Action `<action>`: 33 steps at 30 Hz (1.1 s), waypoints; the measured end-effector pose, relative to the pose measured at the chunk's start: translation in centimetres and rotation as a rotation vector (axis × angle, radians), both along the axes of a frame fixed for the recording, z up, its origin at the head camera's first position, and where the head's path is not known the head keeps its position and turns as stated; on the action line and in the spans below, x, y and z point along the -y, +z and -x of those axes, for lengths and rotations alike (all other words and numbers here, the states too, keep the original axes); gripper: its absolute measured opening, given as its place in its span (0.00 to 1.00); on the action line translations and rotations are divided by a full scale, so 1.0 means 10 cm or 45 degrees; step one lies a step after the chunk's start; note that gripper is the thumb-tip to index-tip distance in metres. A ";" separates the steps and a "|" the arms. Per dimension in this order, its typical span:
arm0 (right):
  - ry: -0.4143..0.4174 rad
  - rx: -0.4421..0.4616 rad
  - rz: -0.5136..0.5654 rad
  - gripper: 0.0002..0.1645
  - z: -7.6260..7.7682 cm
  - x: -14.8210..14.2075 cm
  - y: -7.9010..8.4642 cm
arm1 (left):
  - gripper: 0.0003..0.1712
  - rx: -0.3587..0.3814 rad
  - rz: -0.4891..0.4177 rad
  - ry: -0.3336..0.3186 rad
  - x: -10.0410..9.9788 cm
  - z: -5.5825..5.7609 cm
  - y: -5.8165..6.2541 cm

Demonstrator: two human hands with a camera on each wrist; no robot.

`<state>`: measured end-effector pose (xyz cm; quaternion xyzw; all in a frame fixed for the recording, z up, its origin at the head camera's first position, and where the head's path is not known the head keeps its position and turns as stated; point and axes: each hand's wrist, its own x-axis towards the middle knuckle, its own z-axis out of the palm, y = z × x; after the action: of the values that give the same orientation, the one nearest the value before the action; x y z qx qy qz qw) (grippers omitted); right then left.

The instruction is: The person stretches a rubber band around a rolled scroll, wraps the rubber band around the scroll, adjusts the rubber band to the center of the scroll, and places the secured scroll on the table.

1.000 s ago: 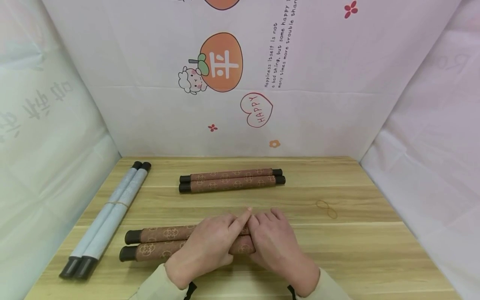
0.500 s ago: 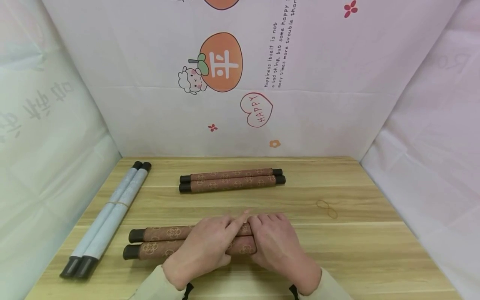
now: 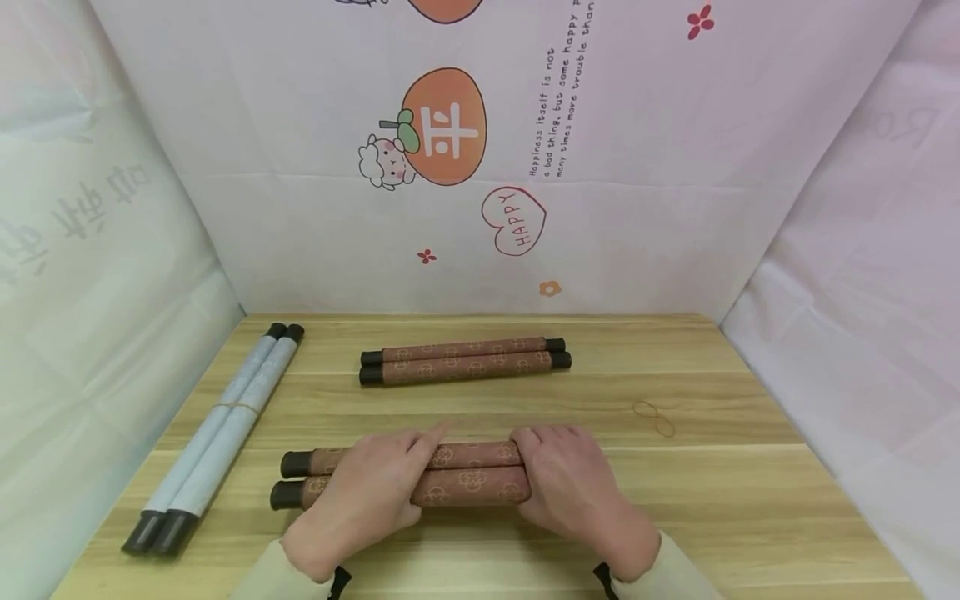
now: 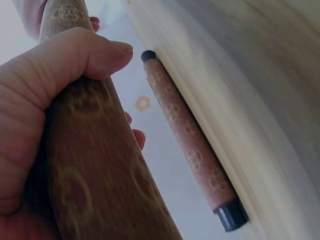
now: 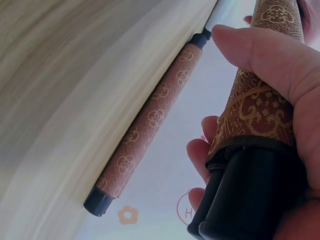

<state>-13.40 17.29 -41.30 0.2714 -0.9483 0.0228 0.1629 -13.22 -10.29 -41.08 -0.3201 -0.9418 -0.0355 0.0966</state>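
Note:
Both hands hold a brown, flower-patterned scroll point(image 3: 471, 486) with two rolls side by side and black end caps. The left hand point(image 3: 367, 487) grips it left of the middle, thumb point(image 4: 107, 57) across the roll in the left wrist view. Toward the other end, the right hand point(image 3: 570, 483) wraps round the scroll and hides its right caps in the head view. A thin rubber band point(image 5: 250, 95) circles the scroll near its black caps point(image 5: 250, 195), between the thumb and curled fingers in the right wrist view.
Behind the hands lies another brown scroll point(image 3: 465, 361). On the left rests a pale blue scroll point(image 3: 217, 433) with a rubber band point(image 3: 236, 407) round it. A loose, twisted rubber band point(image 3: 654, 418) lies right on the wooden table point(image 3: 750, 500). White printed cloth point(image 3: 637, 208) walls the table.
The hands have moved apart, the left one going left along the scroll and the right one slightly right. The held scroll has shifted to the right. The other scrolls stay put.

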 end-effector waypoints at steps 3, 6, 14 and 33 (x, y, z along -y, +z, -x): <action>-0.007 0.006 0.003 0.33 0.01 -0.03 0.01 | 0.50 0.022 0.000 0.048 0.07 0.00 0.00; -0.007 -0.005 0.010 0.34 0.01 -0.05 0.01 | 0.46 -0.013 -0.029 0.063 0.12 0.00 -0.01; 0.001 -0.017 0.008 0.35 0.02 -0.08 0.02 | 0.42 -0.179 -0.128 -0.008 0.17 0.00 -0.06; -0.106 0.113 -0.043 0.35 0.02 -0.16 0.07 | 0.41 -0.182 -0.191 0.015 0.20 0.00 -0.07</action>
<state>-13.63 18.86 -40.61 0.2331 -0.9653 0.0121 0.1169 -13.24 -12.33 -41.82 -0.3082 -0.9290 -0.0825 0.1874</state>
